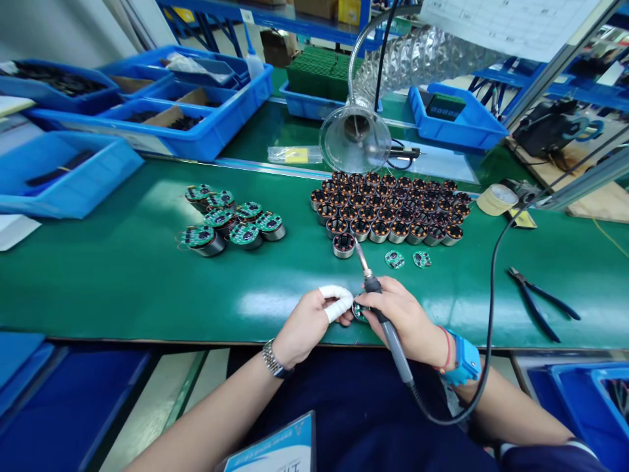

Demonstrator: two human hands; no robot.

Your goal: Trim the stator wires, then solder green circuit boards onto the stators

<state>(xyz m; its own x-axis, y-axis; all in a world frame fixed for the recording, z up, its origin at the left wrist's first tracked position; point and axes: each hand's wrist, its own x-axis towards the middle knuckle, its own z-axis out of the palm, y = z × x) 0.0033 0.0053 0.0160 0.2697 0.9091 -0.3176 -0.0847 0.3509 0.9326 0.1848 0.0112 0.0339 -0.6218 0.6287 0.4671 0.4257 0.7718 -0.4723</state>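
My left hand (310,321), with white coverings on the thumb and forefinger, pinches the edge of a round green circuit board (362,313) near the table's front edge. My right hand (407,318) grips a soldering iron (397,351), whose tip points away from me. Fingers of that hand also reach the board, and they hide part of it. Just beyond the iron's tip stands a single motor stator (343,245) with dark windings. Two loose circuit boards (394,259) lie to its right.
Rows of stators (388,213) stand behind, under a fume extraction funnel (354,139). Board-topped stators (246,235) cluster at left. Cutting pliers (535,298) lie at right, near the iron's hanging cable (493,288). Blue bins (211,134) line the back left.
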